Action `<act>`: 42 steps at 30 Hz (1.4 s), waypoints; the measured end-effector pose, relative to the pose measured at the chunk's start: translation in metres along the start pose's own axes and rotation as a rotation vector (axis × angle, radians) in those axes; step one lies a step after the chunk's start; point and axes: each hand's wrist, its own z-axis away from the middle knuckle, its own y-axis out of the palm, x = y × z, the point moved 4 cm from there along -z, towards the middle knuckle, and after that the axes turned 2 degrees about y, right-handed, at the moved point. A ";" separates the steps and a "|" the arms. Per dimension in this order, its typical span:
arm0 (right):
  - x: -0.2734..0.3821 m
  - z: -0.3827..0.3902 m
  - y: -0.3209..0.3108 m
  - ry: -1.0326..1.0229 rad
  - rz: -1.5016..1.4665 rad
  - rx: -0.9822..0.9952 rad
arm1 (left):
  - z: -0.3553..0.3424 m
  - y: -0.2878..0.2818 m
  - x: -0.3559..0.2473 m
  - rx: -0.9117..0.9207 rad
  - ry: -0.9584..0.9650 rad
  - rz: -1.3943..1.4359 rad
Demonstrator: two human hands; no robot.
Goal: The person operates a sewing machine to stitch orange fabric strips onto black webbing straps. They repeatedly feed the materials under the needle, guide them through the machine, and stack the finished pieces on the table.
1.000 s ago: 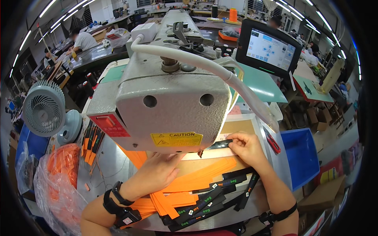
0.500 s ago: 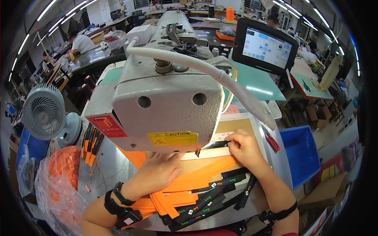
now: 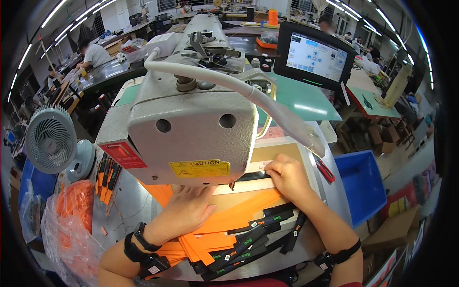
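Observation:
A large grey sewing machine head [image 3: 191,129] fills the middle of the view. My left hand [image 3: 189,210] lies flat, fingers apart, on orange fabric strips [image 3: 239,215] just under the machine's front. My right hand [image 3: 287,174] presses a black strap [image 3: 253,176] and the orange fabric against the table beside the needle area, which the machine head hides. More orange strips and black straps [image 3: 248,241] fan out toward me below both hands.
A grey fan [image 3: 50,138] stands at left above a plastic bag of orange pieces [image 3: 71,225]. A touchscreen panel [image 3: 315,57] is at upper right, a blue bin [image 3: 361,184] at right. Red-handled snips [image 3: 325,170] lie near my right hand. Other people work at far tables.
The view has shifted slightly closer to the machine. Both hands stay on the fabric in nearly the same places.

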 end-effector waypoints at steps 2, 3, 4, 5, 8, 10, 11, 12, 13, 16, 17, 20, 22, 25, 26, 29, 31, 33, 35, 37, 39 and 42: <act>0.000 -0.001 0.003 -0.026 0.023 0.000 | 0.001 0.000 0.001 0.002 0.002 -0.003; 0.001 0.000 0.004 -0.044 0.047 -0.002 | 0.001 0.000 0.001 0.003 0.003 -0.004; 0.001 0.002 0.005 -0.058 0.071 -0.002 | 0.001 0.001 0.001 -0.003 0.008 -0.014; 0.001 0.003 0.005 -0.095 0.098 0.014 | 0.000 0.001 0.001 -0.009 0.014 -0.024; 0.000 0.004 0.006 -0.196 0.126 0.065 | 0.000 0.001 0.001 -0.012 0.022 -0.038; -0.002 0.003 0.005 -0.255 0.075 0.114 | 0.000 0.000 0.001 -0.009 0.018 -0.044; -0.002 0.003 0.003 -0.283 0.070 0.146 | 0.000 0.000 0.001 -0.007 0.012 -0.046; 0.000 0.003 -0.001 -0.311 0.066 0.177 | 0.000 0.000 0.000 -0.005 0.005 -0.049; 0.003 0.003 -0.002 -0.340 0.055 0.209 | 0.000 -0.001 -0.001 -0.013 0.011 -0.064; 0.008 0.001 -0.004 -0.334 0.014 0.234 | -0.001 -0.002 -0.004 -0.050 0.028 -0.107; 0.012 -0.001 -0.003 -0.346 0.053 0.268 | 0.000 -0.001 -0.004 -0.069 0.035 -0.120; 0.028 -0.010 0.008 -0.391 0.139 0.347 | 0.001 0.000 -0.002 -0.073 0.039 -0.106; 0.034 -0.012 0.016 -0.429 0.157 0.371 | 0.000 -0.002 -0.003 -0.077 0.043 -0.100; 0.039 -0.012 0.029 -0.487 0.194 0.372 | -0.003 -0.004 -0.007 -0.088 0.040 -0.115; 0.039 -0.010 0.032 -0.494 0.228 0.368 | -0.003 -0.004 -0.008 -0.076 0.026 -0.117; 0.042 -0.011 0.034 -0.481 0.235 0.368 | -0.004 -0.004 -0.008 -0.051 0.021 -0.118; 0.046 -0.013 0.034 -0.475 0.263 0.392 | -0.003 -0.003 -0.007 -0.027 0.013 -0.116; 0.048 -0.016 0.034 -0.477 0.268 0.414 | -0.002 -0.002 -0.005 0.008 -0.012 -0.113; 0.048 -0.020 0.034 -0.493 0.257 0.440 | -0.002 -0.006 -0.006 0.011 0.011 -0.121; 0.049 -0.021 0.033 -0.467 0.234 0.478 | 0.001 -0.010 -0.003 0.030 0.016 -0.111; 0.050 -0.022 0.034 -0.430 0.210 0.512 | 0.004 -0.014 0.001 0.065 0.004 -0.085; 0.050 -0.020 0.035 -0.466 0.229 0.463 | 0.001 -0.019 -0.001 0.013 0.008 -0.049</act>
